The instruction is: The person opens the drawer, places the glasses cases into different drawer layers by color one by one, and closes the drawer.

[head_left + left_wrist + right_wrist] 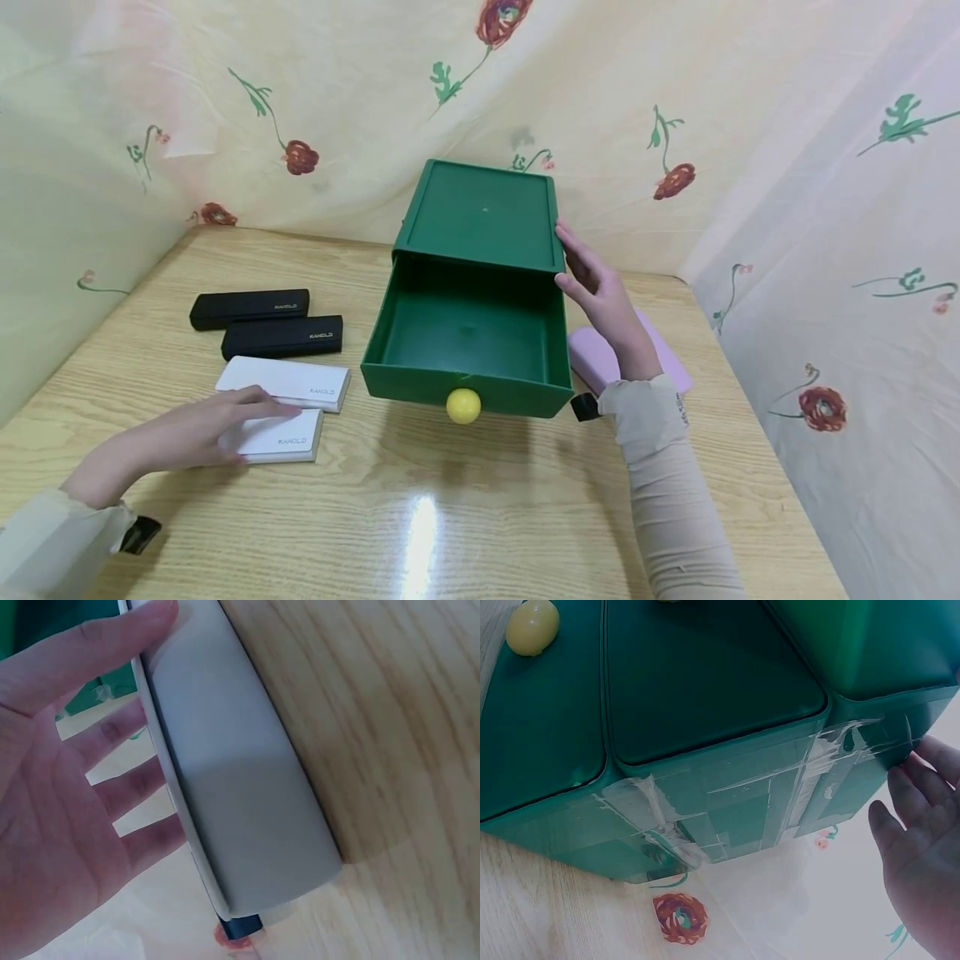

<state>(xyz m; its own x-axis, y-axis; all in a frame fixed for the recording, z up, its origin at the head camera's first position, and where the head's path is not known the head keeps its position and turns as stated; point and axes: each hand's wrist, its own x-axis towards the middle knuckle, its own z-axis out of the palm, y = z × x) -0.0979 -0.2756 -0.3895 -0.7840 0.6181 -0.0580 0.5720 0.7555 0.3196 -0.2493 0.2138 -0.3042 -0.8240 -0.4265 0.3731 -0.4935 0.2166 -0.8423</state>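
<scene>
My left hand (pixel 191 429) is at the nearer of two white glasses cases (pixel 281 435), its thumb against the near side and its fingers across the top. In the left wrist view that case (pixel 240 787) lies on the table between thumb and fingers. My right hand (pixel 606 304) rests with straight fingers against the right side of a green drawer cabinet (pixel 483 217). The cabinet's top drawer (pixel 405 385) is pulled out, with a yellow round knob (pixel 463 406) on its front and nothing inside. Below it, the right wrist view shows further closed drawers (pixel 712 675).
The second white case (pixel 288 377) lies just behind the first. Farther back are two black cases (pixel 251 307), one overlapping the other's edge in view. A purple case (pixel 667 354) is partly hidden behind my right forearm. Flower-patterned cloth (pixel 360 108) hangs around the table (pixel 337 533).
</scene>
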